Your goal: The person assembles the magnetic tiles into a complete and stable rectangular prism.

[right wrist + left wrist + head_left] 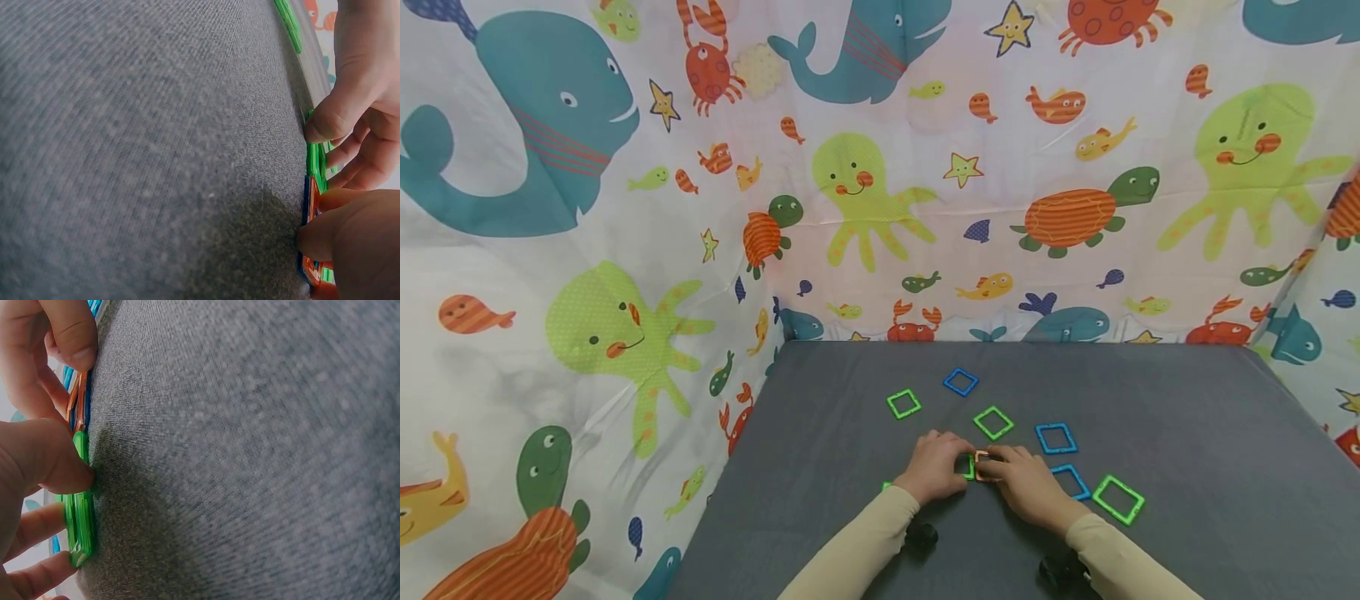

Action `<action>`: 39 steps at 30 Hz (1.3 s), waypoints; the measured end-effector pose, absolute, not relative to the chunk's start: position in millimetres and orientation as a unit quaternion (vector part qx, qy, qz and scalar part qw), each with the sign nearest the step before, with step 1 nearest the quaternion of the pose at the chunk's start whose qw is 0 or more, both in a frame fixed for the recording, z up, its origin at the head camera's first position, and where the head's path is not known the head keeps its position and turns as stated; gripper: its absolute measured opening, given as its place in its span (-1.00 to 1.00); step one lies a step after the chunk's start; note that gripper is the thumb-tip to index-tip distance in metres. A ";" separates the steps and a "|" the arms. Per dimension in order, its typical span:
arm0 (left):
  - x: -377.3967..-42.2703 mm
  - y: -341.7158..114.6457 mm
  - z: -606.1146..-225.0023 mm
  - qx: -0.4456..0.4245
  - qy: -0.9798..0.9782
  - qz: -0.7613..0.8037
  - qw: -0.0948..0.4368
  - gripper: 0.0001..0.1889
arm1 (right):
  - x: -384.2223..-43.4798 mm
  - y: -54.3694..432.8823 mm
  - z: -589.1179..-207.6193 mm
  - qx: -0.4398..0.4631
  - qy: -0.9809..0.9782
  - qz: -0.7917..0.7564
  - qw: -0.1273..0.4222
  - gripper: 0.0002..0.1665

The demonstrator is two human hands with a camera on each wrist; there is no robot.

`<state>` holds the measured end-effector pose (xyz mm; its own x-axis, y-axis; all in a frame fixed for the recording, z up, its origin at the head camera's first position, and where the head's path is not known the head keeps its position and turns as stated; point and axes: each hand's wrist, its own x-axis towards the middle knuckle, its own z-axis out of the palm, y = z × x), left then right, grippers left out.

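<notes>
At the bottom of the head view your sleeves (859,542) run up to both hands, low in the middle of the frame. Your left hand (937,468) pinches a green tile (80,528), thumb on the near side and fingers spread along the other; your right hand (1021,482) grips an orange tile (314,192) between thumb and fingers. The two tiles lie at the desk (1225,433) surface and meet end to end, or very nearly; a blue edge shows along the orange one, and you cannot tell from here whether a second tile is stacked with it. The step in hand looks like lining up and joining these edges, so the next move probably calls for an even, gentle push inward, both tiles flat, before you ease off. If one tilts, the seam may slip. Right of your hands lie a blue tile (1079,481), close by your right hand, and a loose green tile (1125,488) just beside it. Farther up the frame sit a second blue tile (1062,451), a green one (984,429) near the centre, another green one (898,394) to its left and, farthest, a small-looking blue one (968,375), with printed cloth (955,304) behind.
</notes>
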<state>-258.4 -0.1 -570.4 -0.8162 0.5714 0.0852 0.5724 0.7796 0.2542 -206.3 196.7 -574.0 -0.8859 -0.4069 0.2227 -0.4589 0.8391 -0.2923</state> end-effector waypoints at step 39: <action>-230.8 -92.4 -545.4 -0.370 -0.926 -0.015 -0.065 -0.51 | -209.2 194.5 -575.7 0.229 -0.953 0.173 0.095 -0.68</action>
<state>-230.8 -92.4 -545.4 -0.7172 0.6883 -0.1093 0.6844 0.7252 0.0756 -209.2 194.5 -575.7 -0.8775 -0.4033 0.2595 -0.4687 0.8358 -0.2859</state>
